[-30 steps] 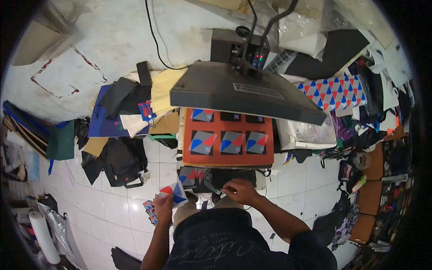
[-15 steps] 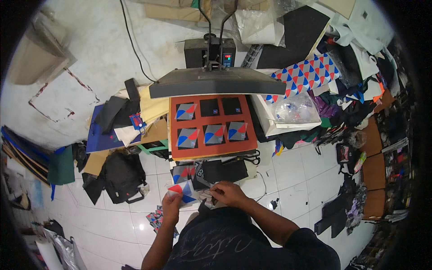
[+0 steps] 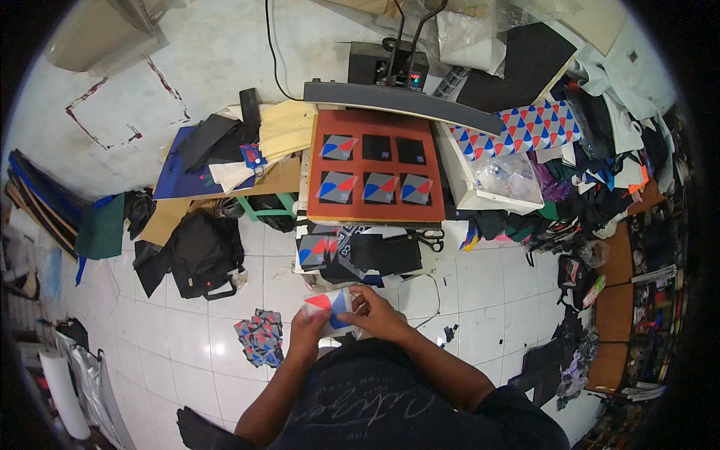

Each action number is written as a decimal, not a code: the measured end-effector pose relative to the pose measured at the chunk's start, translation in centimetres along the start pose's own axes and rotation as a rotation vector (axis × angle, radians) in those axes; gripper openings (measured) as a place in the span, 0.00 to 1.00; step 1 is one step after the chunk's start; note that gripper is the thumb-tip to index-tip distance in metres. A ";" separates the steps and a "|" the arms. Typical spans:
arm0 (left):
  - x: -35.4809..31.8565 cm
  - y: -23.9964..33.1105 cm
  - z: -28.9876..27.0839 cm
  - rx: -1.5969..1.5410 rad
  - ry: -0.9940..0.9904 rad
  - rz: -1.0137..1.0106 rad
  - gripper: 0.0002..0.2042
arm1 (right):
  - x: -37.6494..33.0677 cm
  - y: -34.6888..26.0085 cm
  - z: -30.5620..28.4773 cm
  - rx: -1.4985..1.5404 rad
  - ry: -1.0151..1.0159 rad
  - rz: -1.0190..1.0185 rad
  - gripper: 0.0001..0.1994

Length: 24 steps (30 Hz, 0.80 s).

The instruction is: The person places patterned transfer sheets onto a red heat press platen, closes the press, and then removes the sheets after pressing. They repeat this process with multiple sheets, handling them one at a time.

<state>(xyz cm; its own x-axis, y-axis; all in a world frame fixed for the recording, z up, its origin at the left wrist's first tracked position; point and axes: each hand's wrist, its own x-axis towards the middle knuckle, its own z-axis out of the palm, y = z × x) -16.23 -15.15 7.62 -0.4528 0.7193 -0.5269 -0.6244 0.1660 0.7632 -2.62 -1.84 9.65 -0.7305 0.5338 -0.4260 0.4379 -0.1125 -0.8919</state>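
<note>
Beside press (image 3: pixel 397 103), box (image 3: pixel 501 204) w/ clear plastic (image 3: pixel 504 178) inside; L hand (image 3: pixel 307 334) & R hand (image 3: pixel 376 315) fingers pinching ptd sheet (image 3: pixel 330 308)

Observed white tiled floor (image 3: pixel 165 337) around and beneath the left hand (image 3: pixel 306 330) — glossy, catching bright light spots (image 3: pixel 220 348) to its left. Recorded pale wall (image 3: pixel 217 49) well beyond same hand — stained with dark-red marks (image 3: pixel 135 136). Noted green frame (image 3: pixel 249 211) ahead and slightly left of it. Logged brown panels (image 3: pixel 612 319) far to right of the right hand (image 3: pixel 373 313).

Brt ctr, dk bent edges, glare on flr (image 3: pixel 187 334)
</note>
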 end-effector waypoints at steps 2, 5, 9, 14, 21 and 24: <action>0.1 -0.1 0.1 -0.024 -0.035 0.036 0.12 | 0.4 0.8 0.2 0.017 -0.012 -0.049 0.27; -0.3 0.2 1.5 -0.025 -0.037 0.050 0.12 | 0.6 2.3 0.2 0.148 -0.024 -0.090 0.22; 1.0 -0.4 3.9 -0.056 0.005 0.034 0.11 | 0.8 2.5 -2.0 0.119 0.027 -0.075 0.14; 2.9 -1.2 7.5 -0.026 -0.038 0.036 0.12 | 0.5 3.2 -6.6 0.282 0.041 -0.047 0.14; 5.0 -2.6 14.9 0.025 0.052 0.089 0.11 | 1.2 4.3 -14.4 0.333 0.069 -0.145 0.14; 5.4 -2.6 17.0 0.015 0.087 0.090 0.11 | 1.5 4.0 -17.3 0.401 0.040 -0.137 0.12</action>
<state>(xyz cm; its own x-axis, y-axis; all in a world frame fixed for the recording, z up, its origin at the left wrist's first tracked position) -6.22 -0.25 9.19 -0.5604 0.6705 -0.4862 -0.5697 0.1140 0.8139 7.05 13.03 8.08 -0.7437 0.5974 -0.3001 0.0936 -0.3514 -0.9315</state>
